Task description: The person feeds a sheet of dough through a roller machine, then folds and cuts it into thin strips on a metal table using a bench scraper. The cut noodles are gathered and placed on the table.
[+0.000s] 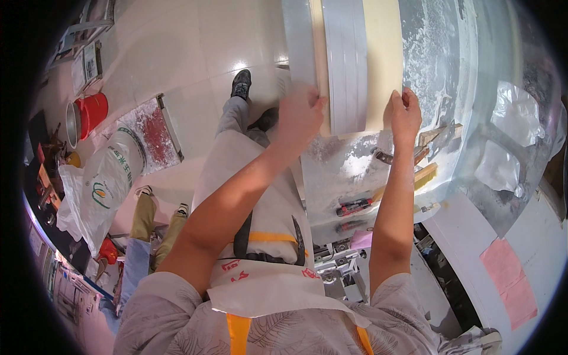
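Note:
A long cream sheet (383, 47) lies over the work surface (432, 53), with several narrow grey strips (346, 65) running lengthwise on it. My left hand (299, 115), slightly blurred, is at the sheet's left edge, fingertips closed on it near the near end. At the opposite edge, my right hand (406, 115) pinches near the lower right corner, thumb and finger together. Below the sheet lie a red-and-black utility knife (354, 206), a wooden-handled blade (384, 157) and a yellow brush (426, 173), among white powder.
A red bucket (93, 112), white sack (115, 168) and powder-dusted mat (154, 133) are on the left floor (207, 41). Another person's legs (142, 219) show at lower left. Crumpled clear plastic (512, 112) lies at right, a pink paper (509, 281) at lower right, metal machinery (340, 272) below.

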### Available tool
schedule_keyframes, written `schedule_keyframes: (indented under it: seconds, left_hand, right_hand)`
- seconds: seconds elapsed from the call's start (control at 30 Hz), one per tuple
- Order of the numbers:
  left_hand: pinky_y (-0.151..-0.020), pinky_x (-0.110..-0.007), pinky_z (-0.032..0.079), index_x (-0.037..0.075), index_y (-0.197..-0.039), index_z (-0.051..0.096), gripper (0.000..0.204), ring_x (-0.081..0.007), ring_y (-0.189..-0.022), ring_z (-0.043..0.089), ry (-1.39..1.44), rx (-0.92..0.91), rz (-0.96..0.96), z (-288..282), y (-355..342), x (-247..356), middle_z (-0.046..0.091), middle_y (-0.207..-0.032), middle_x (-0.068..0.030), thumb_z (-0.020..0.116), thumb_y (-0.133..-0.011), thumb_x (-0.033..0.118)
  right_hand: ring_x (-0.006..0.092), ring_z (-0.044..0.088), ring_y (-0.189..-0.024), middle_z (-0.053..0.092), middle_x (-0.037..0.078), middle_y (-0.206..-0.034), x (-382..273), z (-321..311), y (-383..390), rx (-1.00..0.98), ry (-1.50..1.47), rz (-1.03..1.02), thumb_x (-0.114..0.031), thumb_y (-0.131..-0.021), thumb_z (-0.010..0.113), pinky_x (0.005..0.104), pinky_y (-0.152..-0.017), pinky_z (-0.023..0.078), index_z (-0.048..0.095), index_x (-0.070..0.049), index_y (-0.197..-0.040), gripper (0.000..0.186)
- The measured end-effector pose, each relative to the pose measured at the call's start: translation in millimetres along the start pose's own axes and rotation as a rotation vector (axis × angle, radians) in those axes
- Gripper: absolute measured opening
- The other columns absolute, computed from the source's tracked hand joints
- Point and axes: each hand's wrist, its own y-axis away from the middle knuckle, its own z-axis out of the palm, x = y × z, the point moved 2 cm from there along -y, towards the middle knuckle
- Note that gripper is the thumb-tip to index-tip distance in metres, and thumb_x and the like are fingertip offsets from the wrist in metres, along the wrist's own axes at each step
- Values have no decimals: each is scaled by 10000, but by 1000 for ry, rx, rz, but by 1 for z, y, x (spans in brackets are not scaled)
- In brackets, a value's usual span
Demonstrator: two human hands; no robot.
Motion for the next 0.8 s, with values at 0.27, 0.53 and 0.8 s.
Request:
schedule_keyframes:
  seconds: [0.27, 0.53, 0.8]
  left_hand:
    - [-775, -339, 595, 3, -1060, 714, 229, -209, -805, 746, -22, 9, 32, 2, 8, -5, 770, -901, -118, 803, -908, 150]
    - [-779, -339, 591, 10, -1041, 719, 193, -208, -809, 744, 64, 11, -22, 3, 14, -2, 767, -898, -110, 793, -903, 121]
    - [-767, -346, 588, 0, -1021, 727, 203, -218, -806, 746, -15, 6, -23, 3, 14, 1, 768, -882, -115, 797, -913, 157]
  right_hand:
    - [195, 685, -930, 731, 111, -999, 11, -3, -2, -59, -31, 38, -197, -918, 799, 318, -874, 536, 707, 32, -1265, 426]
    - [63, 540, -744, 682, -15, -896, -10, -16, 0, -239, -392, 131, -250, -927, 847, 234, -693, 454, 733, 22, -1181, 389]
    - [40, 511, -724, 673, -15, -856, -8, -21, -2, -363, -335, 167, -384, -966, 810, 227, -656, 422, 738, -7, -1141, 422]
